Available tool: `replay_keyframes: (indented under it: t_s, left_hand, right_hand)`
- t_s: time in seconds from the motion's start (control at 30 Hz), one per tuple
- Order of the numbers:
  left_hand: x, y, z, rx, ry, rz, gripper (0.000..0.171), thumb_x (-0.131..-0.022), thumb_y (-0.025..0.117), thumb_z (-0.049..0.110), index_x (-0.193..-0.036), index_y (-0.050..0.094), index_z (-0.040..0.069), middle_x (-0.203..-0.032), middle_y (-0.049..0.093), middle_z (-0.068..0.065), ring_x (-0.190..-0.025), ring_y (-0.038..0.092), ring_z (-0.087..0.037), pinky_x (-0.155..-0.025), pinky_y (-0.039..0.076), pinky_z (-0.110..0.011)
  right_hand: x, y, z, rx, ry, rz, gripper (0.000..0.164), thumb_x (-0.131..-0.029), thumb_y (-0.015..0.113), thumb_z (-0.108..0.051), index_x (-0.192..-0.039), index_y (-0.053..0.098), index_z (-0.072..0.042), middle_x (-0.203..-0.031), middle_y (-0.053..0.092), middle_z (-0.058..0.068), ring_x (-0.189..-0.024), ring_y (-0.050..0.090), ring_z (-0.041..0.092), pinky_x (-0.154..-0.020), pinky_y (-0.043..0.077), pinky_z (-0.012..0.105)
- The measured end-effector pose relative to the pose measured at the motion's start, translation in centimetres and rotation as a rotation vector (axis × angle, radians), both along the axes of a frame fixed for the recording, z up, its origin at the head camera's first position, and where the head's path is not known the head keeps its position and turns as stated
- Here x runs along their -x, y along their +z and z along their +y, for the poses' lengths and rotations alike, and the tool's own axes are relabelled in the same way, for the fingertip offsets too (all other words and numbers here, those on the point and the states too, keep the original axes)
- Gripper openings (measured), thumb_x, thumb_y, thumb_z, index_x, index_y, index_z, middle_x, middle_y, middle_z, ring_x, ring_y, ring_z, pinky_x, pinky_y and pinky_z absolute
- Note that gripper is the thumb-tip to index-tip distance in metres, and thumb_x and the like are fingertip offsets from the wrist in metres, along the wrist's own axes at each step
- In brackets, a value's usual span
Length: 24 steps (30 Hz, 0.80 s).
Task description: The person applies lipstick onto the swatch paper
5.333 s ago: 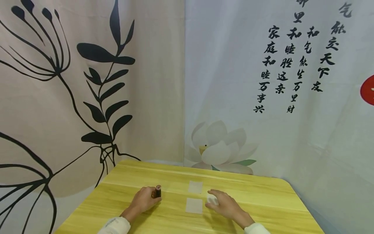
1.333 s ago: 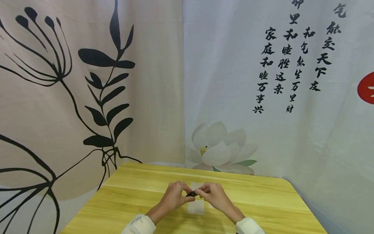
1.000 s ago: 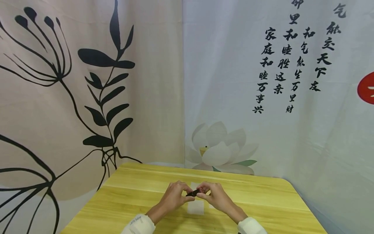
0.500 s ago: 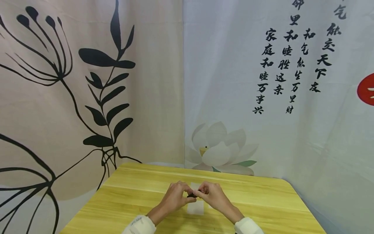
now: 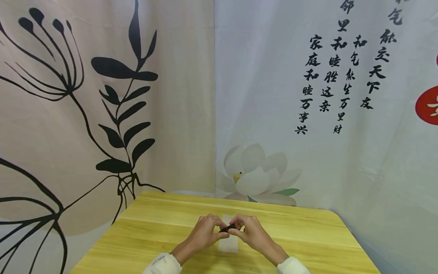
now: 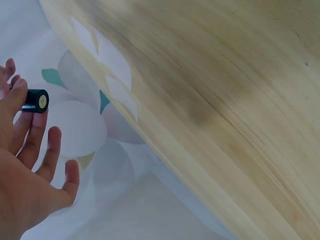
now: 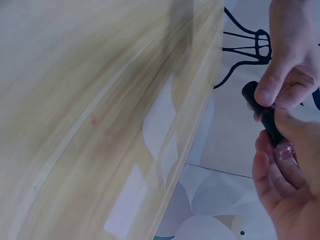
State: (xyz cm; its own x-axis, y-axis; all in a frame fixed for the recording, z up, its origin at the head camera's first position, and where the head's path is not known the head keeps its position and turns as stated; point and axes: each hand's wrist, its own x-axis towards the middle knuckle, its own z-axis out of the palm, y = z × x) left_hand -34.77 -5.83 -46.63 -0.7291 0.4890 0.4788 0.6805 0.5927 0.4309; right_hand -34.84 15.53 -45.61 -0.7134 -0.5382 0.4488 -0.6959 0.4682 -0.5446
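Observation:
A slim black lipstick-like tube point(image 7: 270, 125) with a pinkish, clear-looking end is held between both hands above the table. My left hand point(image 5: 204, 232) pinches its black end between thumb and fingers. A round pale label point(image 6: 42, 101) shows on that end in the left wrist view. My right hand point(image 5: 251, 231) grips the other end, its fingers curled round the pinkish part. A seam seems to cross the tube between the hands; whether the two parts are separated I cannot tell. Under the hands lies a white square of paper point(image 5: 228, 244).
A second white square point(image 5: 227, 218) lies farther back on the yellow wood-grain table point(image 5: 164, 217). The right wrist view shows a third white piece point(image 7: 126, 202) on it. A printed curtain point(image 5: 184, 114) hangs behind the table's far edge.
Earlier the left hand held the tube at the left and the right hand was at a white piece. Both hands then met over the middle; lately the right fingers have shifted repeatedly on the tube.

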Motion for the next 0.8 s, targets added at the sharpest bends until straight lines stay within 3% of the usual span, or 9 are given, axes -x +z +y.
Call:
replay_keyframes:
  t_s: [0.27, 0.6, 0.8]
  left_hand:
    - [-0.2, -0.1, -0.3, -0.003, 0.048, 0.016, 0.017, -0.078, 0.075, 0.045, -0.083, 0.074, 0.029, -0.082, 0.063, 0.021, -0.085, 0.054, -0.001, -0.081, 0.045, -0.039]
    - [0.1, -0.7, -0.5, -0.016, 0.071, 0.012, 0.022, -0.079, 0.072, 0.049, -0.09, 0.075, 0.03, -0.091, 0.065, 0.021, -0.091, 0.057, -0.008, -0.083, 0.043, -0.044]
    - [0.3, -0.6, -0.6, -0.038, 0.1, 0.041, 0.021, -0.078, 0.074, 0.048, -0.089, 0.075, 0.03, -0.092, 0.066, 0.02, -0.09, 0.058, -0.006, -0.081, 0.042, -0.041]
  right_hand:
    - [-0.3, -0.4, 0.1, -0.007, -0.055, -0.03, 0.015, -0.094, 0.06, -0.034, -0.102, 0.065, -0.023, -0.087, 0.068, -0.012, -0.069, 0.06, 0.001, -0.061, 0.05, 0.02]
    - [-0.6, 0.1, 0.3, -0.005, -0.077, -0.002, 0.026, -0.092, 0.064, -0.03, -0.114, 0.057, -0.019, -0.088, 0.067, -0.011, -0.074, 0.064, 0.005, -0.065, 0.052, 0.021]
    - [-0.8, 1.3, 1.0, -0.006, -0.158, 0.02, 0.019, -0.091, 0.064, -0.036, -0.103, 0.058, -0.023, -0.087, 0.066, -0.014, -0.076, 0.062, 0.001, -0.065, 0.051, 0.023]
